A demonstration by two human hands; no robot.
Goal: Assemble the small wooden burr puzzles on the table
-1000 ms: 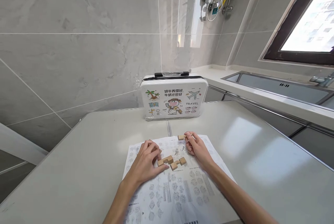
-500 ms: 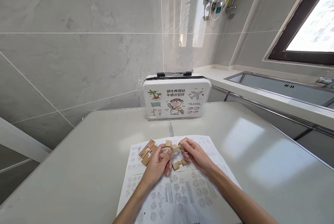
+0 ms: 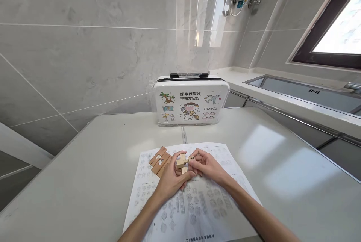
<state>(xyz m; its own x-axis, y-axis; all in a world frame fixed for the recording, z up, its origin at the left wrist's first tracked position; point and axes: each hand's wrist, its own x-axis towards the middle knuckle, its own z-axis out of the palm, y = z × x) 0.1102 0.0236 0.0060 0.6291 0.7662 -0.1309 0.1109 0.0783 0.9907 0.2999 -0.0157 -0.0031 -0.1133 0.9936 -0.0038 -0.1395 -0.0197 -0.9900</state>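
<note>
Between my hands are light wooden puzzle pieces, notched blocks fitted together crosswise. My left hand is closed around the lower and left part of the joined wooden puzzle pieces, its thumb crossing in front. My right hand pinches the right end, a notched wooden puzzle piece with a dark "3" on its face. That piece meets the others at its left side; how far they interlock is hidden by my fingers. Left of my left hand, darker notched wooden puzzle pieces lie side by side on the printed sheet.
The sheet with small diagrams lies on a pale table. At the table's back stands a white case with cartoon prints and a black handle, in clear plastic. A counter with a sink runs along the right, below a window.
My hands have come closer together, and the right-hand piece has turned to show its "3". The notched piece that lay on the sheet between my hands no longer shows there. The view has shifted slightly.
</note>
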